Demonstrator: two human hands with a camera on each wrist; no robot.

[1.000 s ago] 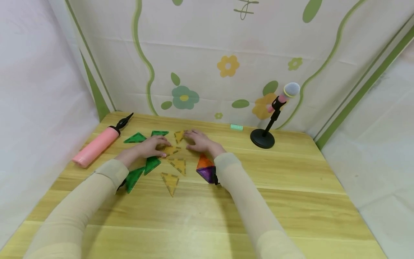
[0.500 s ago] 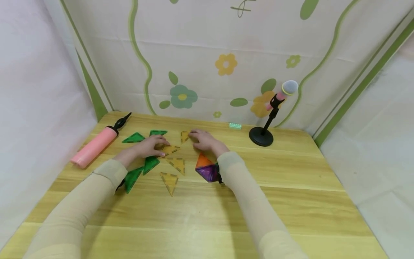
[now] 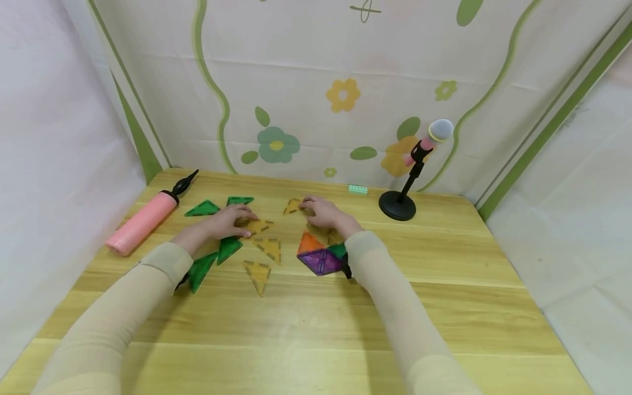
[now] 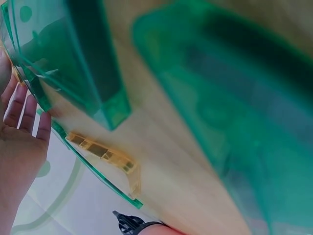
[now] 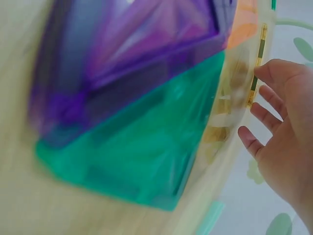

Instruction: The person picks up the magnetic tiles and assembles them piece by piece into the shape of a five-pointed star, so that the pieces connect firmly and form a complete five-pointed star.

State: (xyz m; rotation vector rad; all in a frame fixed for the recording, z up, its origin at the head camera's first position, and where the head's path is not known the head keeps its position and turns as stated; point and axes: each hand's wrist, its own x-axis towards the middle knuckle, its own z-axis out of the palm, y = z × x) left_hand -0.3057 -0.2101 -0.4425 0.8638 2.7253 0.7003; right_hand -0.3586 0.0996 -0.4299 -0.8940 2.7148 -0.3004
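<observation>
We saw lots of flat 3-sided tiles on the wood bench (image 3: 306,345). The L hand (image 3: 224,223) was open & loose, w/ its tips touching the mid yellow tile (image 3: 261,226). We counted 4 green tiles (image 3: 202,271) round that hand, 2 behind it & 2 on the near side. Two more yellow tiles (image 3: 269,249) lay flat on the near side of the mid one, apart from each other. The R hand (image 3: 326,213) had bent fingers, & we saw it pinch the end of the back yellow tile (image 3: 292,206) btwn thumb & finger. In the R wrist view its other fingers hung loose. Just below that hand we saw a bunch of tiles set side by side: an orange tile (image 3: 309,243), 2 purple tiles (image 3: 312,261) & a green corner tile (image 3: 338,250), w/ a yellow bit (image 3: 336,237) partly hid by the wrist. Far L, we saw a pink pump (image 3: 143,222) on its side w/ a black tip. At the back edge sat a wee mint block (image 3: 357,189), & R of it a mic (image 3: 434,134) leaned on a black stand (image 3: 397,206). Behind it all hung a white cloth (image 3: 306,71) w/ flowers.
</observation>
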